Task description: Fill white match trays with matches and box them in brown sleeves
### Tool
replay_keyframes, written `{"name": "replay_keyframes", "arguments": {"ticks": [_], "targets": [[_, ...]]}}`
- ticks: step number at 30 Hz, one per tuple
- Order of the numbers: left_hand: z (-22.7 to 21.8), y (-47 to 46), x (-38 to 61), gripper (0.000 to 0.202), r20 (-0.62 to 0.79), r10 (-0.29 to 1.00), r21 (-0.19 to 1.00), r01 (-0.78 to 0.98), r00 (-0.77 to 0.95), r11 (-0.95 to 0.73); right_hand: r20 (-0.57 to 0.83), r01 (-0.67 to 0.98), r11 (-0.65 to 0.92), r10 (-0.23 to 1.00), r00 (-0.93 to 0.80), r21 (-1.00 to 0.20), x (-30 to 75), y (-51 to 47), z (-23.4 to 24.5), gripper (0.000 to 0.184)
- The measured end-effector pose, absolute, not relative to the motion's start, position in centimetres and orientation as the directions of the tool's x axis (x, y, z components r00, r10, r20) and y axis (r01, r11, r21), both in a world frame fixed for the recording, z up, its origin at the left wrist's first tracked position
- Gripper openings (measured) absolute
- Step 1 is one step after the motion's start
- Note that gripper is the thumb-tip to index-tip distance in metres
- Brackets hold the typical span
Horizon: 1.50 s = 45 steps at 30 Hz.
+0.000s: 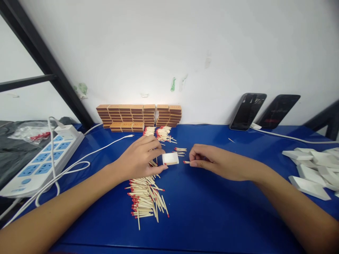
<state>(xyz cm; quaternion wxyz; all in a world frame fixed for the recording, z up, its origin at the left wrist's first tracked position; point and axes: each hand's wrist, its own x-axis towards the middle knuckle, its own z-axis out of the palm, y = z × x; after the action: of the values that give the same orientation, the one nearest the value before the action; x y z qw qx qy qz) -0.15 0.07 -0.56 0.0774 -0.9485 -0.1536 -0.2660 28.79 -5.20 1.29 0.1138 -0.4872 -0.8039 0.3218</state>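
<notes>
A small white matchbox tray rests on the blue table, with at least one match lying in it. My left hand curves around its left end, the index finger at the far corner and the thumb along the near side. To the right of the tray, my right hand pinches a match, its red head pointing left toward the tray. Beneath and in front of my left hand spreads a big loose pile of red-headed matches. A few separate matches lie just beyond the tray.
Stacked brown matchboxes line the wall, with more matches before them. A white power strip and cables are at left. Two phones lean on the wall at right. White trays are heaped at the right edge.
</notes>
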Motion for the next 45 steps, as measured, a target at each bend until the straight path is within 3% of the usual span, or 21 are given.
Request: {"name": "replay_keyframes", "arguments": {"ticks": [4, 10, 16, 21, 26, 45], "targets": [[-0.4, -0.3, 0.2, 0.03, 0.552, 0.204, -0.143, 0.333, 0.809, -0.932, 0.05, 0.654, 0.422, 0.86, -0.507, -0.628, 26.2, -6.0, 0.2, 0.025], [-0.5, -0.6, 0.6, 0.029, 0.552, 0.175, -0.175, 0.318, 0.816, -0.932, 0.278, 0.738, 0.564, 0.826, -0.491, -0.37, 24.4, -6.0, -1.7, 0.01], [-0.7, -0.6, 0.7, 0.025, 0.57, 0.153, -0.164, 0.294, 0.807, -0.942, 0.341, 0.762, 0.613, 0.776, -0.53, -0.209, 24.3, -5.7, -2.4, 0.01], [-0.9, -0.5, 0.6, 0.025, 0.567, 0.169, -0.13, 0.29, 0.806, -0.948, 0.363, 0.716, 0.623, 0.776, -0.515, -0.315, 24.7, -5.6, -2.1, 0.012], [-1.1, 0.2, 0.1, 0.027, 0.566, 0.208, -0.081, 0.305, 0.798, -0.949, 0.355, 0.712, 0.526, 0.848, -0.394, -0.466, 26.1, -4.4, -1.9, 0.015], [-0.8, 1.0, -0.8, 0.026, 0.51, 0.279, -0.052, 0.353, 0.814, -0.934, 0.158, 0.769, 0.44, 0.895, -0.417, -0.464, 28.1, -3.0, -3.1, 0.016]]}}
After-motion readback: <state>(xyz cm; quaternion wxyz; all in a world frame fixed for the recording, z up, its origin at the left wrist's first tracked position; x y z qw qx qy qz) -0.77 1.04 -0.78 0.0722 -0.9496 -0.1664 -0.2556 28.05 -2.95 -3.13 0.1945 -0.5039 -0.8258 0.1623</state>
